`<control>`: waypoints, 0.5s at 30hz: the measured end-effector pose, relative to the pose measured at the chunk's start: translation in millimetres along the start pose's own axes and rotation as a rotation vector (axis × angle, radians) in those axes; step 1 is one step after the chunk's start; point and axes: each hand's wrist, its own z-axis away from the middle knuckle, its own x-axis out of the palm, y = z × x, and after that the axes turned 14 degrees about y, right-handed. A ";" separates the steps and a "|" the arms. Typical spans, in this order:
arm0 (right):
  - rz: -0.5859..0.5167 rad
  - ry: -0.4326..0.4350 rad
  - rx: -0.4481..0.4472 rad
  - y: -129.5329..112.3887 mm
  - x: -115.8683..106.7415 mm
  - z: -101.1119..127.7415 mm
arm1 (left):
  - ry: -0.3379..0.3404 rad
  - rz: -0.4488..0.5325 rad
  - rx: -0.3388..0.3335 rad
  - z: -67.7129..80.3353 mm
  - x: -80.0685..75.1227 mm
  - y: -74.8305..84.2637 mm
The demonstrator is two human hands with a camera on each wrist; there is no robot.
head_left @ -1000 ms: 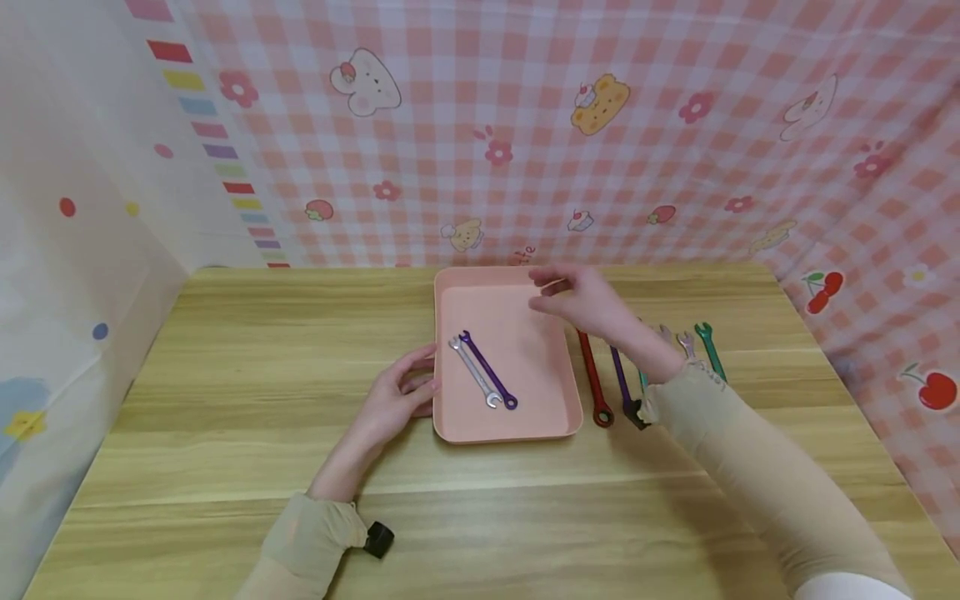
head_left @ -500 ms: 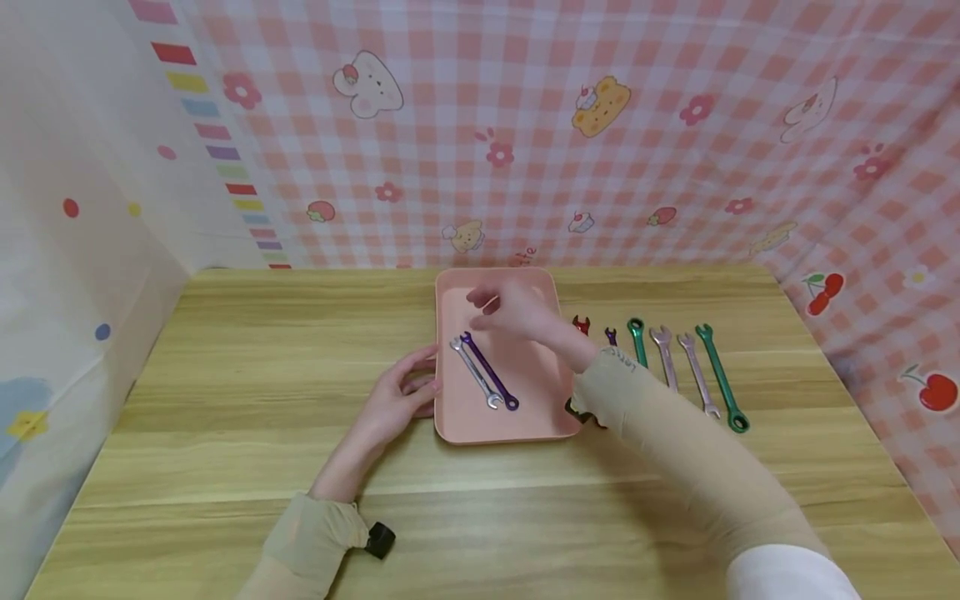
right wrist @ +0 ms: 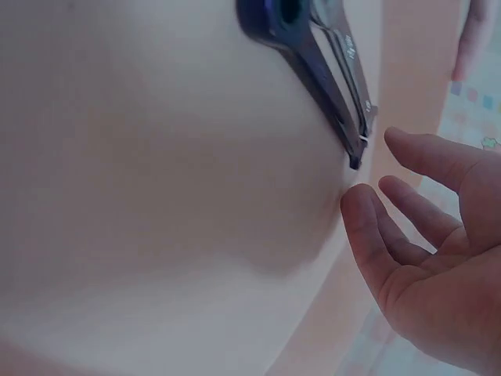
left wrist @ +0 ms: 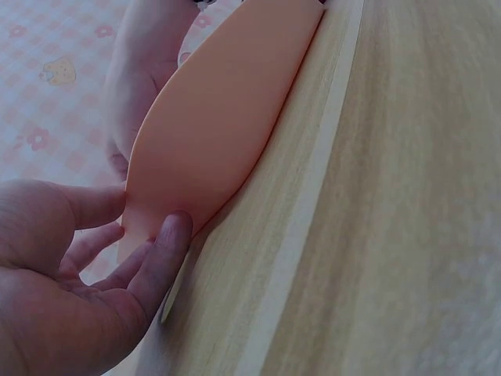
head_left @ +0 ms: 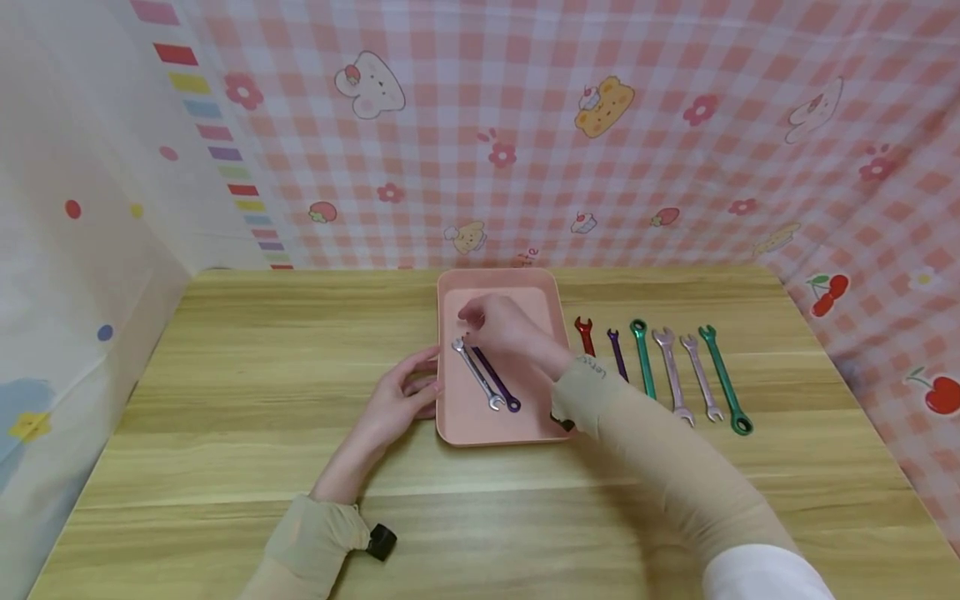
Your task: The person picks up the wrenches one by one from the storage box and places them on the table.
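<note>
Purple wrench (head_left: 495,380) lies beside silver wrench (head_left: 475,372).

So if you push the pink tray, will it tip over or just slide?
Probably just slide: the tray is low and flat on the smooth table. It looks like light plastic, so the two wrenches inside might skid and rattle.

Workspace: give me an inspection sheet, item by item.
Surface: wooden table.
Job's things: pink tray holding a purple wrench and a silver wrench side by side.
Clutter: six wrenches in a row right of the tray.
Grips: left hand rests open against the tray's left rim; right hand open above the two wrenches' far ends, holding nothing.
Cables: nothing seen.
Surroundings: pink checked cloth behind and right.
</note>
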 end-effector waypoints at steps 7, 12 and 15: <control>-0.031 0.009 0.028 -2.3 9.6 -0.9 | -0.004 -0.006 -0.002 -0.7 -0.2 -0.3; -0.029 0.038 0.037 -2.4 14.1 -1.3 | 0.003 -0.009 -0.010 -0.8 0.5 -0.1; -0.050 0.058 0.041 -0.2 16.4 -1.4 | 0.002 -0.008 -0.008 -0.7 0.3 -0.2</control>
